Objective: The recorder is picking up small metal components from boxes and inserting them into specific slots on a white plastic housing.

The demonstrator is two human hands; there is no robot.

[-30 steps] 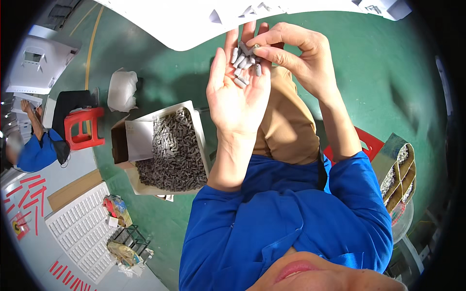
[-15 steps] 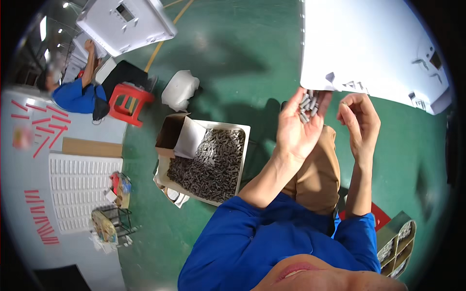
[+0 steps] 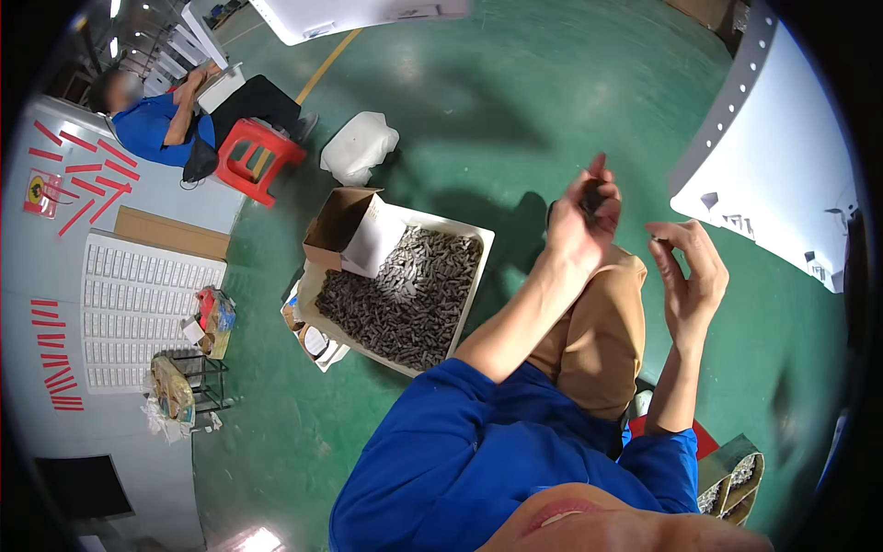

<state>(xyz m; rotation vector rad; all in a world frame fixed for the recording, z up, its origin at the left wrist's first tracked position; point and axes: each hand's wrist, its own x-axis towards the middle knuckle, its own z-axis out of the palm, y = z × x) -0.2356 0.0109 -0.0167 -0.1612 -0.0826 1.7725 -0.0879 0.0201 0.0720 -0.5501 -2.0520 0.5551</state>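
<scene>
My left hand (image 3: 586, 221) is turned up over my lap, its fingers curled round a little clutch of small grey cylindrical pins, which now show only as a dark blur in the palm. To its right, my right hand (image 3: 696, 276) pinches a small dark piece between thumb and forefinger; its exact kind is too small to make out. A large white panel (image 3: 782, 147) with a row of holes along one edge stands beyond my right hand, apart from it. Left of my knees, a pale tub (image 3: 487, 253) holds a heap of similar grey pins (image 3: 395, 317).
An open carton (image 3: 363, 230) sits in the tub's far corner. Farther off are a white plastic bundle (image 3: 359, 147), a red stool (image 3: 259, 156) with a co-worker (image 3: 152, 129) seated nearby, and another white panel (image 3: 359, 18). A divided tray (image 3: 739, 488) lies at lower right.
My view has shifted, and the large white panel now appears farther right, away from my left hand. My left fingers have curled over the pins that lay on the open palm.
</scene>
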